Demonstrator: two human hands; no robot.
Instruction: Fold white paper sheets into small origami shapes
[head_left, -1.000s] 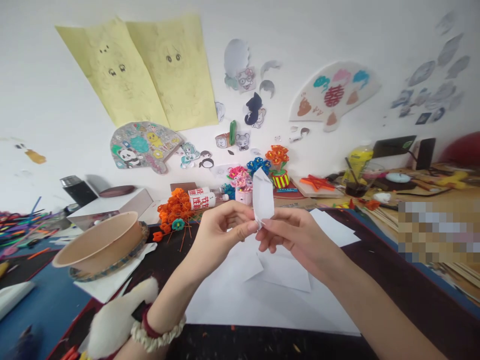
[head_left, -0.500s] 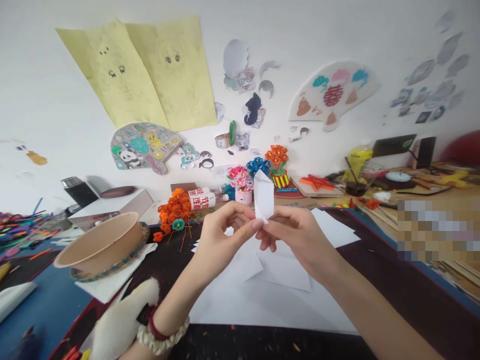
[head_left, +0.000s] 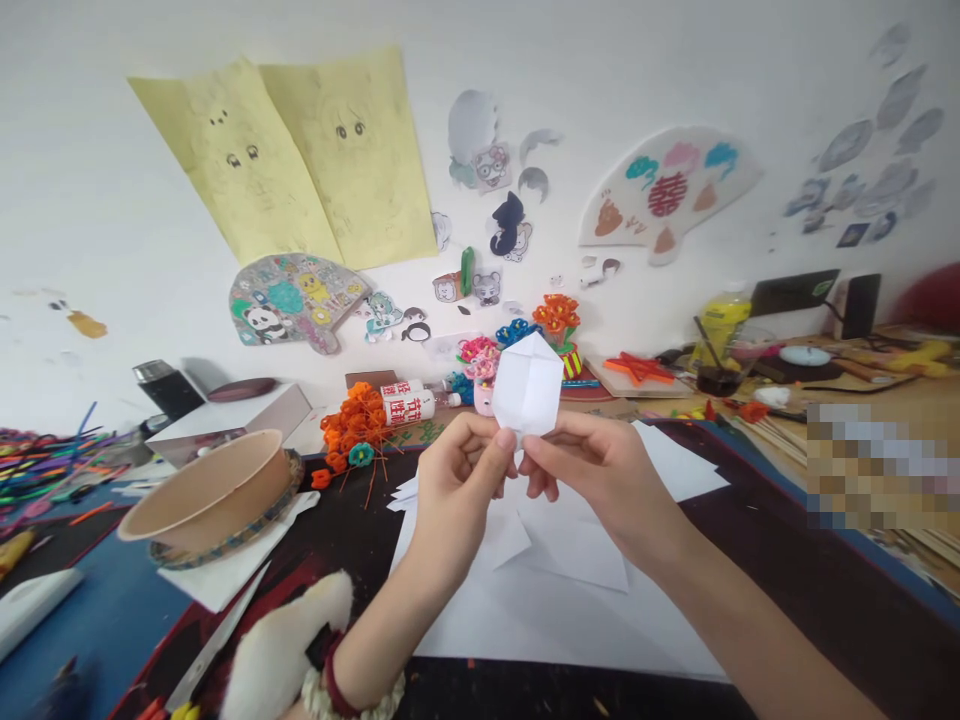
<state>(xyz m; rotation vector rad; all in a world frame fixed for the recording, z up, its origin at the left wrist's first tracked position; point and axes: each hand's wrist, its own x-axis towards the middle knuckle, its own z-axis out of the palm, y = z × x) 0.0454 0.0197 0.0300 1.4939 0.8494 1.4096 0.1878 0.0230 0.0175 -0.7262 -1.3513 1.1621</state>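
Observation:
A small folded piece of white paper (head_left: 528,385) is held up in front of me, its top coming to a blunt point and a crease running down its middle. My left hand (head_left: 466,480) pinches its lower left edge between thumb and fingers. On the lower right, my right hand (head_left: 600,468) grips it the same way, the two thumbs almost touching. Below the hands, loose white sheets (head_left: 577,620) lie overlapping on the dark mat (head_left: 780,560). The back of the folded paper is hidden from me.
To the left stand a round tan bowl (head_left: 206,485) and a white fluffy piece (head_left: 285,645) beside my wrist. Orange pipe-cleaner flowers (head_left: 360,420) lie behind. A drink bottle (head_left: 721,325) and a dark cup (head_left: 712,375) stand at the back right.
The folded paper has turned or spread from a narrow view to a wide, flat face towards me. Both hands still hold its lower edge, and the camera view has shifted slightly.

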